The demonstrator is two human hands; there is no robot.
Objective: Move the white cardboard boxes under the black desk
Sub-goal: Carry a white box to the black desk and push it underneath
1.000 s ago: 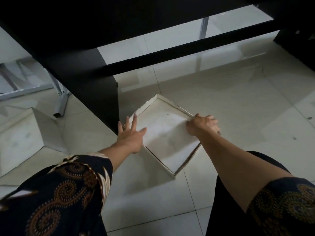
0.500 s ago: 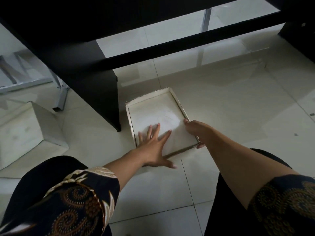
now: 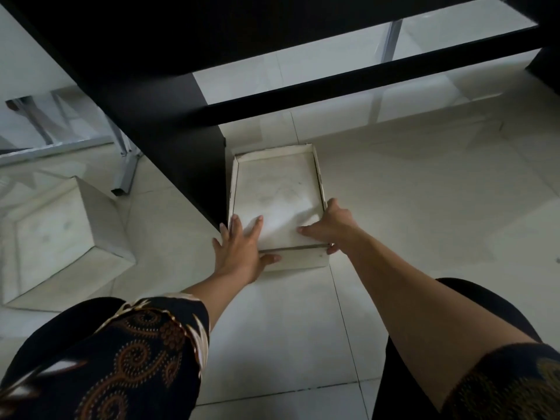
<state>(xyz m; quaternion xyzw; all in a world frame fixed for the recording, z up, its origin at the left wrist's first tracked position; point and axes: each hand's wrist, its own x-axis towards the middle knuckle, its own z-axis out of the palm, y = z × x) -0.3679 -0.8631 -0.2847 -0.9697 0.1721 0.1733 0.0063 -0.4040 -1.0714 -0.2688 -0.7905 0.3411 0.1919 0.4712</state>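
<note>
White cardboard box: shallow, open-topped, on the floor beside the black desk's panel leg. Left hand and right hand pressing flat, fingers spread, at its near end. Risk: snagging that leg; thin wall buckling.
</note>
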